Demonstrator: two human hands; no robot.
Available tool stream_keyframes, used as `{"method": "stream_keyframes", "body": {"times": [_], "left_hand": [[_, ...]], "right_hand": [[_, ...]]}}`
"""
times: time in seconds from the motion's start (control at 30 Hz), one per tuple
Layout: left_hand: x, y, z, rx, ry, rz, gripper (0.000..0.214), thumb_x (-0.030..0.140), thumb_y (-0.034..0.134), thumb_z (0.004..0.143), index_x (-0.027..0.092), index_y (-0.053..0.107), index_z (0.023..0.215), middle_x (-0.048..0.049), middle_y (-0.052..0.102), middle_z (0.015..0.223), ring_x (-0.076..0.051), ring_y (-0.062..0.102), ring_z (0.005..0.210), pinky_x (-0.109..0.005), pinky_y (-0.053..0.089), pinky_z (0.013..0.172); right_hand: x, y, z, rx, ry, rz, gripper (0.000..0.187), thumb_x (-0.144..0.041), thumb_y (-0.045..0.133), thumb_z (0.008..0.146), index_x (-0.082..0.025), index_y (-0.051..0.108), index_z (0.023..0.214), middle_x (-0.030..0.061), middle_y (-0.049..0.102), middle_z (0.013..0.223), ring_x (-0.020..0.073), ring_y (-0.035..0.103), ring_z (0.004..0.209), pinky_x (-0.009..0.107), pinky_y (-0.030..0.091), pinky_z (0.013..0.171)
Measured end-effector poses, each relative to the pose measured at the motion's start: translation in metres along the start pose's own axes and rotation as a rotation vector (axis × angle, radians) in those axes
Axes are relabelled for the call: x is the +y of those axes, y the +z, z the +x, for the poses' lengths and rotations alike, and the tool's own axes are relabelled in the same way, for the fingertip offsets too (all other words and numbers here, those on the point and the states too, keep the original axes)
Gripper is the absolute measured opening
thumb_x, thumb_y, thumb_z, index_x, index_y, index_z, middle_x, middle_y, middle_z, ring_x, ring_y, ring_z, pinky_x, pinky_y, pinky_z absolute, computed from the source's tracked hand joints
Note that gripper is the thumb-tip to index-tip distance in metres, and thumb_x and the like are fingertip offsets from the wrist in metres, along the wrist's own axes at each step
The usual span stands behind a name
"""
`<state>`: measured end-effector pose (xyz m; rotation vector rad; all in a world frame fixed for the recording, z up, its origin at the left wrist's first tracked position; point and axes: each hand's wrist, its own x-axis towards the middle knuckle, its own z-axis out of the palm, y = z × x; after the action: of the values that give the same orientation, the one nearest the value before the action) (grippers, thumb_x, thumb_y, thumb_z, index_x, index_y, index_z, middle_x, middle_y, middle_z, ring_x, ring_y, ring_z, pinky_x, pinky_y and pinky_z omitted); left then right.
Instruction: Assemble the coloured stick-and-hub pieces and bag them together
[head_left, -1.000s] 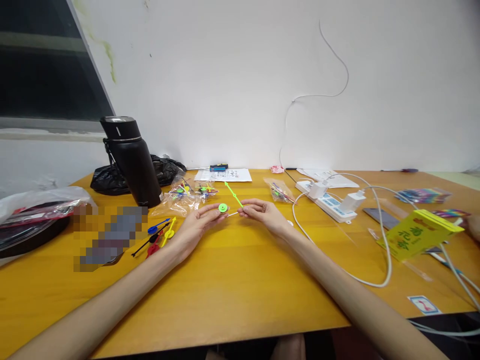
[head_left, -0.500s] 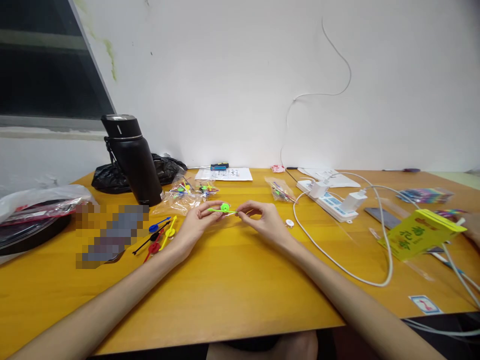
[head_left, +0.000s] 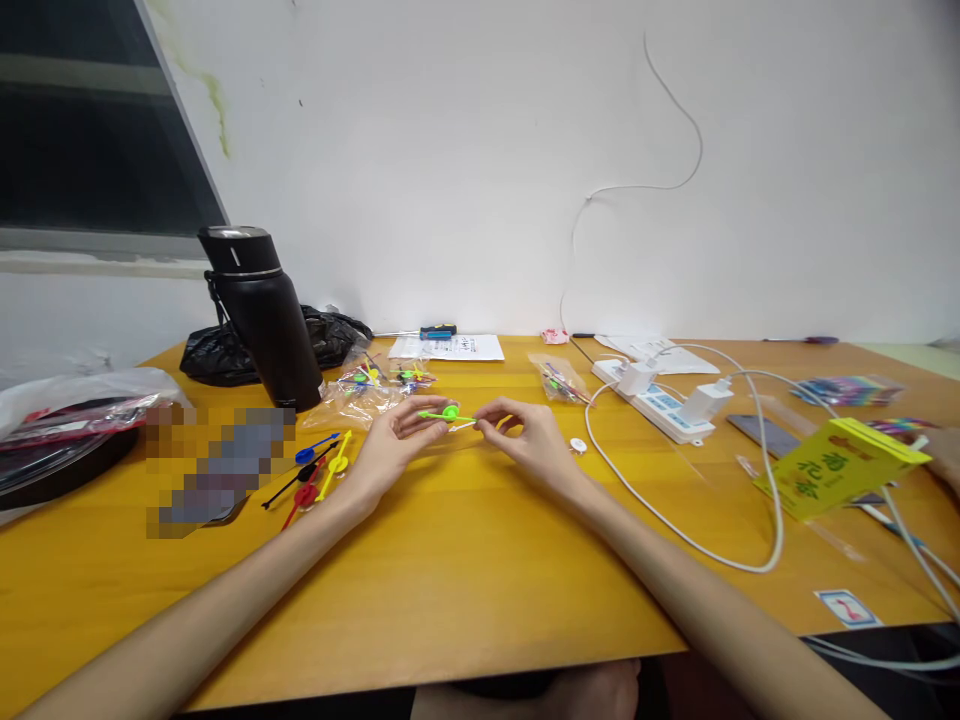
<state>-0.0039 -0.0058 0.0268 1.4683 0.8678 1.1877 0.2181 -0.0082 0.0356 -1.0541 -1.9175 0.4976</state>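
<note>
The green pair is partway together: a green arrow (head_left: 429, 414) lies across a green disc (head_left: 451, 411) at the centre of the frame, held up over the bench (head_left: 480, 570). Whether the two are locked or merely overlapping is too small to tell. The left hand (head_left: 397, 440) has its fingers closed around the disc; the right hand (head_left: 529, 440) pinches the arrow's near tip between thumb and forefinger. At left of centre, a blue pointer (head_left: 305, 455), a red pointer (head_left: 306, 496) and a yellow pointer (head_left: 338, 464) each show a round hub on the shaft, so they look complete; a black pointer (head_left: 281, 492) lies among them. A white disc (head_left: 577, 446) sits loose just right of the right hand.

The pointers look like smooth, glossy moulded plastic, slim and straight with arrowhead tips, the hubs flat and circular. More such coloured pieces show through a crinkled clear bag (head_left: 367, 408) behind the left hand and a smaller clear packet (head_left: 559, 381) in the upper middle of the bench. The bench top is smooth and yellow-brown with faint grain, in contrast to the matte cylindrical black flask (head_left: 270, 340) at left.
</note>
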Motion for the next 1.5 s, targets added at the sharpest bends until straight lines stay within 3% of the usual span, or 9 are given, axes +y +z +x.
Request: {"method": "stream_keyframes", "body": {"times": [0.3,0.53,1.5], "left_hand": [[-0.002,0.002,-0.002,-0.004,0.100,0.057,0.042,0.035,0.077,0.081,0.020,0.064,0.118,-0.0099,0.071,0.125,-0.023,0.068,0.112,-0.040,0.051,0.105],[0.002,0.002,-0.004,-0.027,0.138,0.113,0.038,0.034,0.073,0.085,0.020,0.068,0.120,-0.0089,0.069,0.129,-0.024,0.066,0.118,-0.039,0.050,0.108],[0.002,-0.004,-0.003,0.039,0.126,0.185,0.028,0.033,0.073,0.082,0.021,0.071,0.108,-0.0070,0.072,0.122,-0.022,0.070,0.102,-0.037,0.056,0.095]], "right_hand": [[-0.007,0.001,-0.002,-0.041,-0.083,-0.037,0.014,-0.025,0.063,0.092,-0.024,0.073,0.102,0.0013,0.077,0.092,0.0159,0.071,0.081,0.026,0.054,0.071],[-0.006,-0.002,-0.002,-0.034,-0.065,-0.080,0.015,-0.028,0.062,0.093,-0.024,0.074,0.101,0.0018,0.077,0.091,0.0168,0.071,0.082,0.027,0.054,0.072],[-0.010,0.006,-0.007,-0.131,-0.131,-0.179,0.014,-0.028,0.061,0.094,-0.025,0.071,0.103,0.0030,0.075,0.098,0.0170,0.067,0.084,0.029,0.051,0.076]]}}
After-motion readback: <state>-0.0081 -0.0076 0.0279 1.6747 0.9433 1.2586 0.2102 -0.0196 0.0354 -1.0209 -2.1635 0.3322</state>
